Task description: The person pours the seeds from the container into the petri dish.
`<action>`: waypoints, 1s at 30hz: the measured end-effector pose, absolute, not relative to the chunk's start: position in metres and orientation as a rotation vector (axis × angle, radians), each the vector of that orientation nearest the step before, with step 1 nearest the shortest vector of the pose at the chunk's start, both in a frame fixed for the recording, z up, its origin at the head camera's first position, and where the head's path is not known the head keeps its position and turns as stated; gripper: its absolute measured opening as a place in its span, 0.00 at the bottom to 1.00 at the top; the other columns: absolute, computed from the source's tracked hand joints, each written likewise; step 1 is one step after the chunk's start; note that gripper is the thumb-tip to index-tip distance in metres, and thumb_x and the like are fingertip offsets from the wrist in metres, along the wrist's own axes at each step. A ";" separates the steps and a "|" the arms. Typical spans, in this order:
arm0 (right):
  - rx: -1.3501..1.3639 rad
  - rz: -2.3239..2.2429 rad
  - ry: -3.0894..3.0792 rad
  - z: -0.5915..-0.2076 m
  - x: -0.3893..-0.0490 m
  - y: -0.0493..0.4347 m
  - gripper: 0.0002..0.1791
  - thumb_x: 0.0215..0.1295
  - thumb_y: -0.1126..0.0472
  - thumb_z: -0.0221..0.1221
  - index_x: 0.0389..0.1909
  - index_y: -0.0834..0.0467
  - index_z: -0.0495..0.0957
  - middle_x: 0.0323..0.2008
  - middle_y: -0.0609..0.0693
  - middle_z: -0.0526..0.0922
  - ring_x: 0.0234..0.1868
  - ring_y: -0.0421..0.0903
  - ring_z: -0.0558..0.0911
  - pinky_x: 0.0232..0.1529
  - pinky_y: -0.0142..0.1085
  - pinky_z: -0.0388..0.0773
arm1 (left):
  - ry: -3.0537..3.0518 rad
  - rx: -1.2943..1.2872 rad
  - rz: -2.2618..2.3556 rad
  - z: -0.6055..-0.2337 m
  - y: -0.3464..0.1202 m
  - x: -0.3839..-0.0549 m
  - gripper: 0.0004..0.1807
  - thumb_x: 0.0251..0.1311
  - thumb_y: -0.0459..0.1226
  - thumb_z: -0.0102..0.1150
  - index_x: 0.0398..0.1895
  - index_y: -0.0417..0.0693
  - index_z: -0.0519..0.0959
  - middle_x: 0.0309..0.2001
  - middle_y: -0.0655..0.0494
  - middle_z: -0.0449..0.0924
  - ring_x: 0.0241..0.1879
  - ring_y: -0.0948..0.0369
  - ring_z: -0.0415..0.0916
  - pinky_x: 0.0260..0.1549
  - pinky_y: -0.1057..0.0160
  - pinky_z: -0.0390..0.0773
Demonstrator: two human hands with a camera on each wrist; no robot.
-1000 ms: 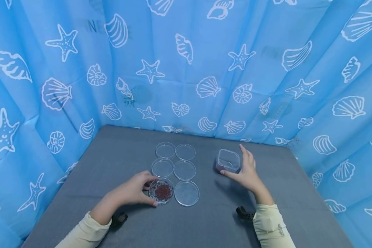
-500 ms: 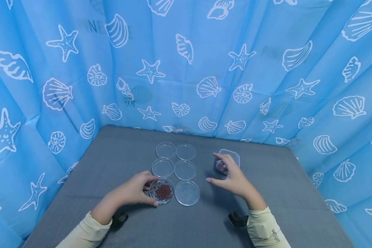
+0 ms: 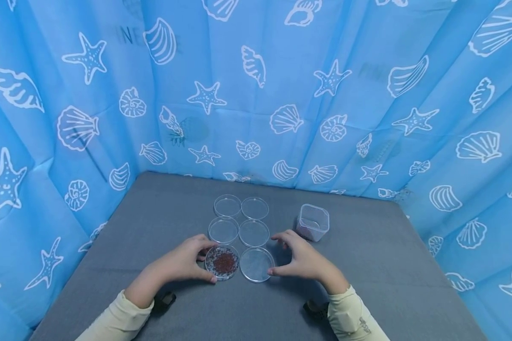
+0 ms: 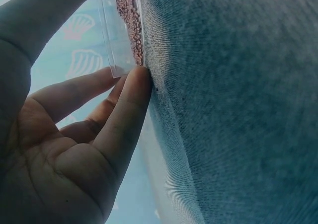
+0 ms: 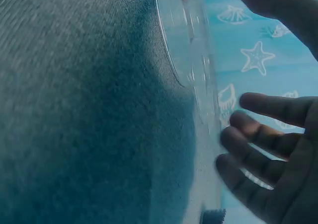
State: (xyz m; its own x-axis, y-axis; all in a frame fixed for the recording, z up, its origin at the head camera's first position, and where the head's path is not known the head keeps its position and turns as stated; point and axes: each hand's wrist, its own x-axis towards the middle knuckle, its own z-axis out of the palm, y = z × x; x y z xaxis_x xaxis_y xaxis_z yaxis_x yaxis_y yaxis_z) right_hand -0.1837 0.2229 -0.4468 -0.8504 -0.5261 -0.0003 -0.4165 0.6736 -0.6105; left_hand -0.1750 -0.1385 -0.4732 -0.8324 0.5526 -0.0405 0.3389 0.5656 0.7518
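Note:
My left hand point(image 3: 181, 261) holds a round clear petri dish point(image 3: 222, 263) of reddish-brown grains by its sides, thumb in front and fingers behind. In the left wrist view the fingertips meet the wall of this dish point(image 4: 110, 40), which lies on the cloth. An identical petri dish point(image 3: 257, 266) without grains stands to its right. Beside that one, my right hand point(image 3: 306, 261) hovers with thumb and fingers spread around its right side. The right wrist view shows the relaxed fingers point(image 5: 253, 139) apart from the clear dishes point(image 5: 181, 50), holding nothing.
Several more clear petri dishes point(image 3: 224, 230) continue the two columns toward the back. A square clear plastic tub point(image 3: 313, 222) with some dark reddish contents stands behind the right hand. Grey cloth covers the table point(image 3: 367, 265); a blue shell-print curtain point(image 3: 256, 94) surrounds it.
My right hand has moved left and toward me, from the square tub to the front right petri dish. My left hand and the dish of grains have stayed put.

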 end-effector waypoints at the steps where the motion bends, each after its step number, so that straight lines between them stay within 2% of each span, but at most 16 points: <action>1: -0.768 -0.923 2.688 -0.448 -0.184 0.222 0.48 0.51 0.39 0.80 0.69 0.59 0.76 0.55 0.54 0.80 0.54 0.50 0.80 0.53 0.45 0.83 | 2.531 0.741 1.131 -0.473 -0.139 -0.175 0.50 0.46 0.46 0.88 0.71 0.35 0.75 0.54 0.48 0.77 0.55 0.54 0.78 0.55 0.64 0.87; 14: -0.833 -0.773 2.657 -0.457 -0.183 0.214 0.48 0.44 0.38 0.82 0.65 0.57 0.78 0.51 0.50 0.80 0.51 0.47 0.78 0.51 0.37 0.79 | 2.552 0.767 1.129 -0.470 -0.138 -0.173 0.50 0.43 0.46 0.89 0.69 0.33 0.76 0.53 0.47 0.78 0.53 0.55 0.79 0.54 0.63 0.87; 23: -0.800 -0.685 2.684 -0.455 -0.182 0.205 0.48 0.40 0.39 0.84 0.62 0.55 0.79 0.49 0.49 0.78 0.49 0.44 0.75 0.49 0.39 0.77 | 2.554 0.772 1.129 -0.472 -0.138 -0.174 0.50 0.43 0.47 0.89 0.70 0.34 0.76 0.53 0.48 0.78 0.53 0.56 0.78 0.54 0.64 0.87; 30: -0.778 -0.590 2.721 -0.455 -0.184 0.199 0.49 0.38 0.38 0.85 0.62 0.54 0.79 0.48 0.47 0.78 0.49 0.44 0.75 0.50 0.42 0.79 | 2.545 0.766 1.139 -0.472 -0.139 -0.174 0.50 0.44 0.46 0.89 0.69 0.33 0.76 0.53 0.49 0.78 0.53 0.55 0.79 0.54 0.66 0.87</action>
State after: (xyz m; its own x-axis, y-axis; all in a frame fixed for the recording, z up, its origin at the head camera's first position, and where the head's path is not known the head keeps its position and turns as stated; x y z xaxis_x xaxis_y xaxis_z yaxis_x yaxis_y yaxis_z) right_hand -0.1837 0.1990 -0.4550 -0.8259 -0.5496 -0.1255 -0.4483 0.7753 -0.4449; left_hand -0.1741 -0.1385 -0.4725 -0.8309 0.5563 -0.0124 0.3616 0.5566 0.7479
